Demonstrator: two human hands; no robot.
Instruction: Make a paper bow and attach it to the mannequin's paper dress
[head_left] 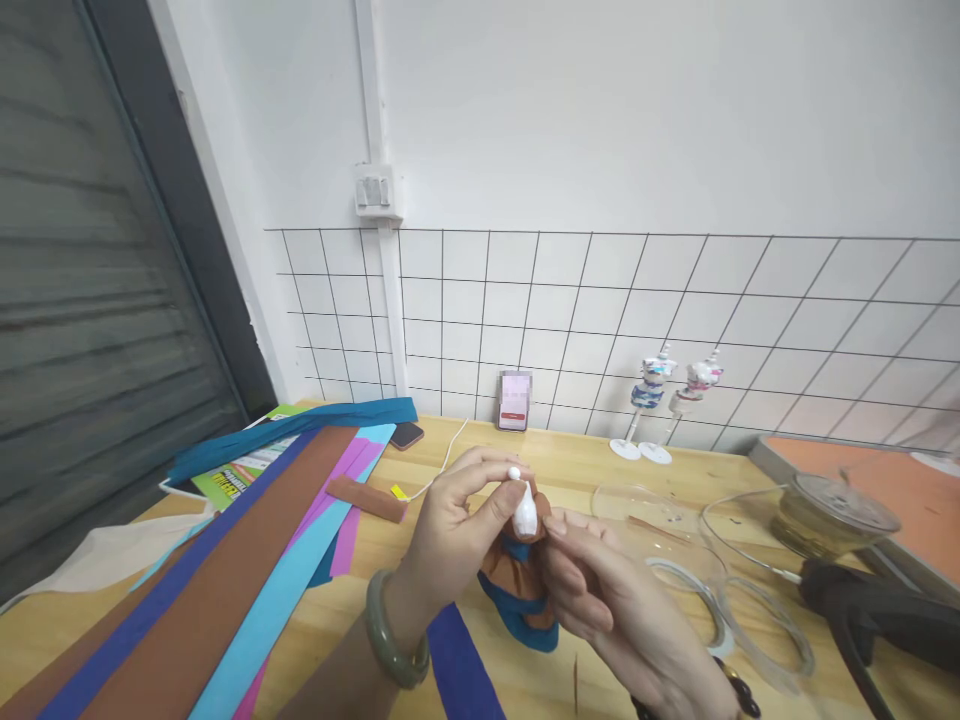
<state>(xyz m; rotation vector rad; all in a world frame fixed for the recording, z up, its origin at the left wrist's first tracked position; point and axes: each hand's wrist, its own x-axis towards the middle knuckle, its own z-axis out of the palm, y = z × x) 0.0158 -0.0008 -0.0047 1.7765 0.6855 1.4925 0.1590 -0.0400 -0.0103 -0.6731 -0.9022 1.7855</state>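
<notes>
Both my hands meet over a small doll with a skirt of brown and teal crepe paper. Its upper part is a smooth white piece topped by a little white ball. My left hand, below which a green bangle circles the wrist, pinches this white piece between thumb and fingers. At its right side, the fingers of my right hand are closed on a bit of brown crepe paper. My right fingers partly cover the skirt.
Crepe paper strips lie across the table's left side, with a blue strip in front. A phone leans at the wall; two figures on stands stand farther right. A black glue gun, clear rings and a round container sit right.
</notes>
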